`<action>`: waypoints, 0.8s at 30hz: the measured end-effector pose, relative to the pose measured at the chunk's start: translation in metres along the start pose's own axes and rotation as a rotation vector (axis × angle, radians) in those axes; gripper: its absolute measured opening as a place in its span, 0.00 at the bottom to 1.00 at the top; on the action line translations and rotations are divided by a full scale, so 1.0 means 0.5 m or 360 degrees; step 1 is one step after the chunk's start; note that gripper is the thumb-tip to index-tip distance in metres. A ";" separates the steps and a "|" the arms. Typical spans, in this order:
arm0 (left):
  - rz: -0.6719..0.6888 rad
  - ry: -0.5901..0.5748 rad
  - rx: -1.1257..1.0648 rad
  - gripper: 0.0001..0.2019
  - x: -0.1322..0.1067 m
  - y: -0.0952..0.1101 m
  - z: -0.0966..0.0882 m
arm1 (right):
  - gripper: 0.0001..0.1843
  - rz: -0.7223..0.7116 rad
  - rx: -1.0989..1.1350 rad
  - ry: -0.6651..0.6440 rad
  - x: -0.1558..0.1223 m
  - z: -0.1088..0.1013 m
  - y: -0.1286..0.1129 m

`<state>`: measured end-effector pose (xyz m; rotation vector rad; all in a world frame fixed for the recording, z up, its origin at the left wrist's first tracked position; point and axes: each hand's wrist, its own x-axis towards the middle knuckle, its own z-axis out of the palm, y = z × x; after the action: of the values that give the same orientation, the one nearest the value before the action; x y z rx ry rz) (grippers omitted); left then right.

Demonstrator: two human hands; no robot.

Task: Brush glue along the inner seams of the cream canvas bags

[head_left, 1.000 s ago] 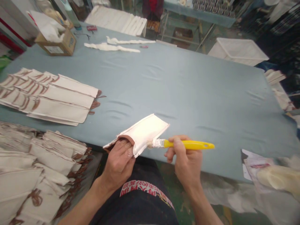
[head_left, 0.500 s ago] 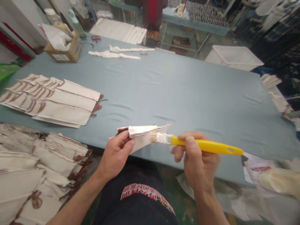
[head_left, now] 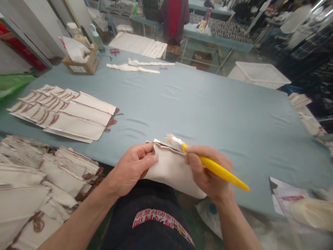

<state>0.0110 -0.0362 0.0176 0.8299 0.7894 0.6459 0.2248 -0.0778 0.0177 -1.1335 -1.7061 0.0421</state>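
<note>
My left hand (head_left: 131,167) pinches the left end of a cream fabric pouch (head_left: 173,170) with brown edging, which hangs over the front edge of the blue-grey table (head_left: 208,107). My right hand (head_left: 206,172) grips a yellow-handled brush (head_left: 215,168) and also presses on the pouch's right side. The brush's glue-caked bristles (head_left: 173,140) point up and left, just above the pouch's top edge.
A fanned row of finished pouches (head_left: 65,113) lies on the table at left. A heap of more pouches (head_left: 39,177) sits below the table's edge at left. A cardboard box (head_left: 82,64) and white fabric strips (head_left: 137,66) lie at the far end. Plastic-wrapped items (head_left: 304,205) lie at right. A person in red (head_left: 174,15) stands beyond.
The pouch has been turned and lowered toward my lap. The brush has swung from pointing left at the pouch's side to lying diagonally over its top edge. The camera view tilted up.
</note>
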 end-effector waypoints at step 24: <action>-0.0198 0.0036 -0.0057 0.16 0.010 -0.020 -0.001 | 0.08 0.0141 0.0059 0.0013 -0.026 0.024 -0.006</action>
<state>0.0152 -0.0374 0.0072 0.7363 0.8407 0.5581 0.2137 -0.0827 0.0044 -1.1799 -1.6406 0.1237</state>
